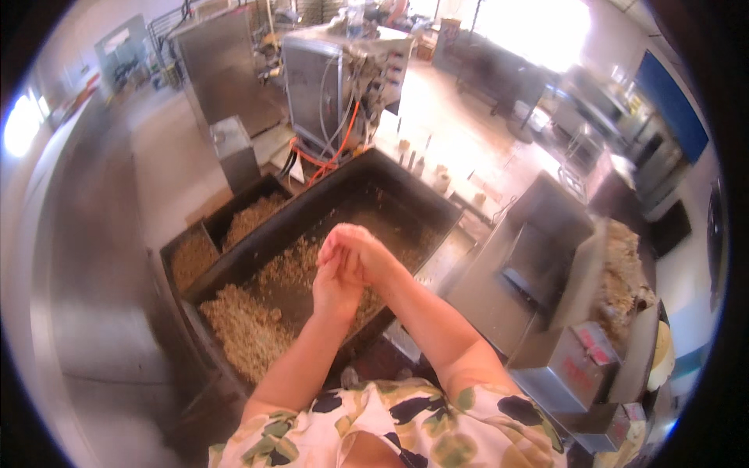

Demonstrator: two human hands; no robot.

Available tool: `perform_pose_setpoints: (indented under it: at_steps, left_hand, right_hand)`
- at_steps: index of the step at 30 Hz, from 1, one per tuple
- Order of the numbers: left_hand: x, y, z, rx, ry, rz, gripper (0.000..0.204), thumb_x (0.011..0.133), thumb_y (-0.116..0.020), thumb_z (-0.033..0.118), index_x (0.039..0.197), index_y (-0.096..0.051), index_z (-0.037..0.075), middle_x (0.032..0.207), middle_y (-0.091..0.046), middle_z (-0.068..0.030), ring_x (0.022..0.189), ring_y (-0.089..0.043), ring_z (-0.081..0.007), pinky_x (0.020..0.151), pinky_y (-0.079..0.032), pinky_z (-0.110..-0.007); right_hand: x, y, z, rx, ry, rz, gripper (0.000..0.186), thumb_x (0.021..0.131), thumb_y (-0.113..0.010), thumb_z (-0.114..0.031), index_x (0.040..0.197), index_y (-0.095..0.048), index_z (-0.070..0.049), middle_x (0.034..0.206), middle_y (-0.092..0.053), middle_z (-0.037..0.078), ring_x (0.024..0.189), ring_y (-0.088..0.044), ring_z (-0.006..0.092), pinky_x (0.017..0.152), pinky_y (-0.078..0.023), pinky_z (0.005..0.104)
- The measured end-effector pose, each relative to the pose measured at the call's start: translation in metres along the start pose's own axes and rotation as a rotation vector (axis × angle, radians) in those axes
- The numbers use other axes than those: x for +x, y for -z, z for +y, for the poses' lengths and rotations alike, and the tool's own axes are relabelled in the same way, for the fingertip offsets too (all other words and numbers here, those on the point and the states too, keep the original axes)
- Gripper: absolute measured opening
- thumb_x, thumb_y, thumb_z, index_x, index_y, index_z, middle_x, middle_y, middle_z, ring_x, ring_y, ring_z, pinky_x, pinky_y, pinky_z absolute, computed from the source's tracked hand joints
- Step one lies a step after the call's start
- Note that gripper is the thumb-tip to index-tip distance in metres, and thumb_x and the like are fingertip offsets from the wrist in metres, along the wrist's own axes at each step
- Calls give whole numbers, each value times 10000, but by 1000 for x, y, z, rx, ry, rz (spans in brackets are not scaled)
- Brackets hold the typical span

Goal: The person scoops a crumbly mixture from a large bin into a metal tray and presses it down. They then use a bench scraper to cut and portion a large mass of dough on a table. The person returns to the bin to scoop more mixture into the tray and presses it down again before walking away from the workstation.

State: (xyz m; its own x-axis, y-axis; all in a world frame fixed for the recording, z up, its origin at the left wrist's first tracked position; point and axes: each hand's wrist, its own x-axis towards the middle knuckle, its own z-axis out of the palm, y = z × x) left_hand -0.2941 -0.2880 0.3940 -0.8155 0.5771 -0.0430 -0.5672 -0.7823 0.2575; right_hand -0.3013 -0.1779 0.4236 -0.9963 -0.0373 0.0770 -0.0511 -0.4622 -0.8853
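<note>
My left hand point(337, 290) and my right hand point(357, 248) are pressed together, the right closed over the left. Anything between them is hidden. Both are held above a large dark metal trough point(382, 209). A crumbly tan mixture point(246, 331) is heaped in its near left part, with looser clumps point(292, 264) spread further in. Along the trough's left side, two small compartments hold finer brown crumbs point(253, 220) and more brown crumbs point(192, 259).
Beyond the trough stands a metal machine cabinet point(314, 87) with an orange cable point(353, 129). A long steel surface point(86, 312) runs along the left. At right are a deep open bin point(499, 257), a metal box point(550, 370) and a container of pale lumpy material point(624, 269).
</note>
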Motion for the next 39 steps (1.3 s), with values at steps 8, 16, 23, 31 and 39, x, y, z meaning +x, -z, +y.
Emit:
perform_pose_setpoints:
  at_steps: [8, 16, 23, 31, 39]
  left_hand:
    - [3, 20, 2, 1404, -594, -196, 341, 963, -472, 16, 1291, -499, -76, 1374, -469, -183, 1288, -436, -257, 1086, -329, -315]
    - [6, 37, 22, 1841, -430, -477, 467, 954, -492, 135, 1382, -392, -20, 1388, -434, -235, 1305, -413, -328, 1079, -321, -373]
    - [26, 41, -8, 1848, -57, -113, 619, 948, -398, 362, 1455, -232, 47, 1470, -253, -182, 1367, -230, -313, 1104, -197, -391]
    - [71, 66, 16, 975, 24, 450, 797, 933, -286, 608, 1505, -69, 97, 1565, -37, -97, 1440, -5, -261, 1151, -24, -388]
    - [70, 77, 41, 714, -18, 300, 941, 888, -141, 732, 1497, -59, 20, 1579, -8, -124, 1456, -29, -266, 1177, -32, -403]
  right_hand:
    - [-1, -31, 12, 459, -161, 390, 365, 926, -554, -367, 680, -440, -121, 597, -486, 47, 593, -508, 213, 615, -465, 346]
    - [3, -18, 41, 635, -274, 770, 411, 906, -554, -454, 664, -450, -139, 576, -488, 41, 571, -509, 206, 623, -482, 369]
    - [-1, -21, 61, 335, -270, 692, 556, 1002, -258, -493, 1268, -453, -45, 1027, -587, 133, 953, -546, 219, 954, -432, 396]
    - [-12, -37, 81, 46, -215, 355, 599, 1021, -235, -427, 1490, -194, -56, 1556, -176, 100, 1431, -144, 232, 1166, -118, 374]
    - [6, -44, 95, -410, -8, 197, 644, 1016, -189, -424, 1499, -12, -36, 1582, 38, 97, 1454, 63, 234, 1173, 11, 351]
